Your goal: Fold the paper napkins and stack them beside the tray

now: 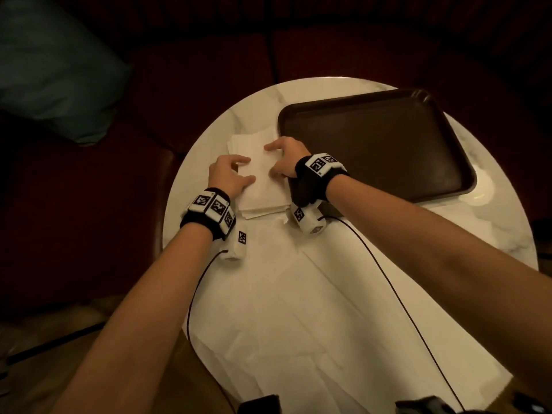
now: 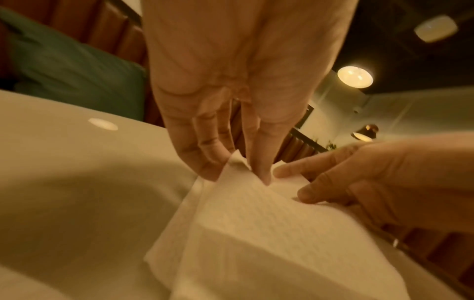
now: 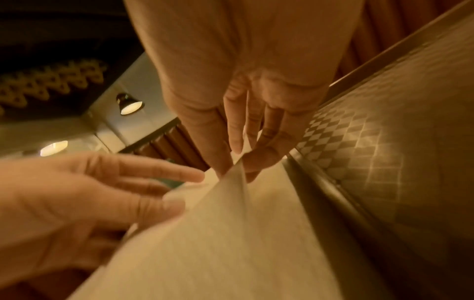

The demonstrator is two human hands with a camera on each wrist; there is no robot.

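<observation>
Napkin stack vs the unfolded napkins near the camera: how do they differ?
The napkin stack is a compact, layered pile; the unfolded napkins lie spread flat in wide sheets. The stack sits right beside the tray; the unfolded napkins lie at the near table edge. Both hands work the stack's top napkin: left hand, right hand; nothing touches the sheets. Both are white paper.
</observation>
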